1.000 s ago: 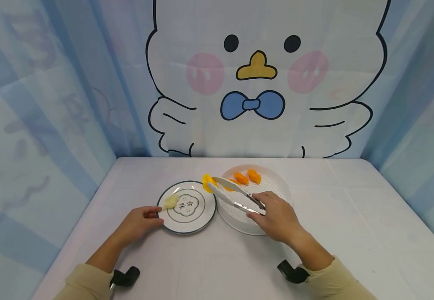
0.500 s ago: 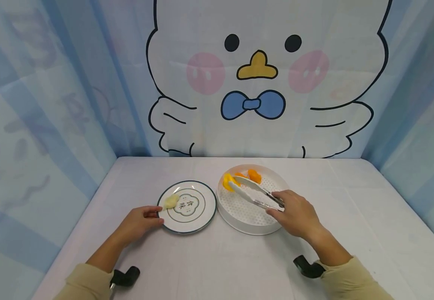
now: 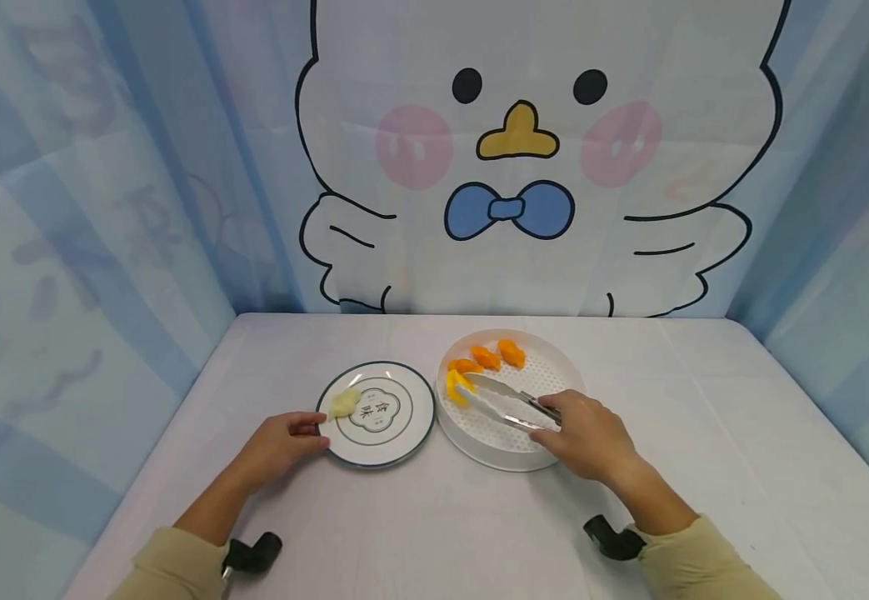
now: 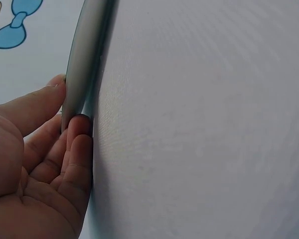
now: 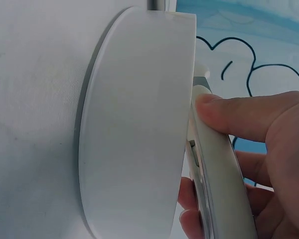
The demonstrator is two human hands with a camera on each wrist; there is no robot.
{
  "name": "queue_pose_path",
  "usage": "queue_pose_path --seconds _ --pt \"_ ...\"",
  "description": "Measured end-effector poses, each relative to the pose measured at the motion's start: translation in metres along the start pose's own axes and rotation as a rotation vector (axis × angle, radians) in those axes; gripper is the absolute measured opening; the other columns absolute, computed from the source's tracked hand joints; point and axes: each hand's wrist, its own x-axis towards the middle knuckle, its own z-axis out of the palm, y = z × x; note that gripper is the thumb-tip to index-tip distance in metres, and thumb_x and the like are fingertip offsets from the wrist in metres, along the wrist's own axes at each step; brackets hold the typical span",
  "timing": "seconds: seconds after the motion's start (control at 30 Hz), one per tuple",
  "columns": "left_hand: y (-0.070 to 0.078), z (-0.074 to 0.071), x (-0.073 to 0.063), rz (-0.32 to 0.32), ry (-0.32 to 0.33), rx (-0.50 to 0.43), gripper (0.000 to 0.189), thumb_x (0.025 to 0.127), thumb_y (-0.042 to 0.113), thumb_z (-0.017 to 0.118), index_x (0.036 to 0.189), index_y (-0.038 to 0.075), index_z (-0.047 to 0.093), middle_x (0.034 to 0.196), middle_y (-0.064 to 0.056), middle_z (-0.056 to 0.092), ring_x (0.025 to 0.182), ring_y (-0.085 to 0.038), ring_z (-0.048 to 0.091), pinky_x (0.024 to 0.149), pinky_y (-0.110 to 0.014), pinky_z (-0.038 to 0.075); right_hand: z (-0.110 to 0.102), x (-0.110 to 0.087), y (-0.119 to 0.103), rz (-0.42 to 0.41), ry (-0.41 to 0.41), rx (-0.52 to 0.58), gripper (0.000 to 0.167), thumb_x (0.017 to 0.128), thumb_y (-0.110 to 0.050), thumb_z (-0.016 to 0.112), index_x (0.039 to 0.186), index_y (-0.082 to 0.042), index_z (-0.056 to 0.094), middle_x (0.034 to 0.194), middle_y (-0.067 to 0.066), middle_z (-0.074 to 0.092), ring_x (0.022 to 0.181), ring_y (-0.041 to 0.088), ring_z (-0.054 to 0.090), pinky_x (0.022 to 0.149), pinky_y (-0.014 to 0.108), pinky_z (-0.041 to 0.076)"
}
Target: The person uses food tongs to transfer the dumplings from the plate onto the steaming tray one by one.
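Note:
My right hand point(image 3: 590, 433) grips a pair of tongs point(image 3: 490, 383) with pale tips and metal arms. At the tips is a yellow dumpling-shaped piece point(image 3: 454, 385), at the left side of a round white perforated tray point(image 3: 546, 367). Several orange pieces point(image 3: 511, 352) lie along the tray's far left part. In the right wrist view, thumb and fingers squeeze the tongs point(image 5: 224, 189) beside the tray's wall point(image 5: 134, 124). My left hand point(image 3: 284, 447) pinches the near-left rim of a white plate point(image 3: 404, 433), thumb above and fingers beneath. A pale yellow piece point(image 3: 344, 403) lies on that plate.
Plate and tray stand side by side on a white-covered table point(image 3: 434, 533), close together. A curtain with a cartoon figure point(image 3: 509, 250) hangs behind the table's far edge. Black wrist-camera mounts point(image 3: 254, 553) stick out by both sleeves.
The tongs have carried the yellow piece right, from the plate's right edge to the tray, then slightly nearer to me. The left hand and plate have stayed in place.

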Motion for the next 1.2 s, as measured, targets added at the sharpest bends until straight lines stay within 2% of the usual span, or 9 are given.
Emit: queue_pose_path --seconds 0.2,0.47,0.87,1.2 --pt "0.000 0.000 0.001 -0.002 0.005 0.007 0.052 0.088 0.028 0.078 0.131 0.002 0.064 0.117 -0.013 0.065 0.109 -0.029 0.056 0.099 -0.052 0.044 0.003 0.001 -0.003 -0.011 -0.008 -0.015 0.048 0.087 -0.030 0.075 0.123 0.001 0.067 0.121 0.018 0.066 0.106 0.034 0.063 0.086 0.053 0.053" --pt "-0.001 0.001 0.000 -0.002 0.005 0.006 0.052 0.087 0.029 0.078 0.130 0.002 0.064 0.117 -0.013 0.065 0.110 -0.029 0.056 0.099 -0.052 0.044 0.009 0.004 -0.003 -0.016 -0.006 -0.028 0.047 0.088 -0.030 0.074 0.124 0.000 0.067 0.118 0.015 0.067 0.100 0.031 0.064 0.084 0.051 0.054" --pt "-0.001 0.000 -0.001 0.007 0.008 0.004 0.052 0.088 0.028 0.078 0.131 0.002 0.064 0.119 -0.013 0.065 0.112 -0.031 0.057 0.100 -0.053 0.044 0.007 0.003 -0.004 -0.023 0.029 -0.012 0.051 0.089 -0.031 0.074 0.127 0.001 0.065 0.122 0.018 0.065 0.105 0.034 0.063 0.084 0.052 0.053" --pt "0.000 0.001 -0.001 0.005 0.010 0.006 0.052 0.088 0.027 0.078 0.130 0.001 0.064 0.117 -0.013 0.065 0.111 -0.030 0.057 0.100 -0.053 0.044 0.009 0.007 -0.024 -0.071 0.060 0.047 0.050 0.089 -0.032 0.074 0.128 -0.001 0.065 0.123 0.014 0.065 0.106 0.031 0.062 0.085 0.050 0.053"
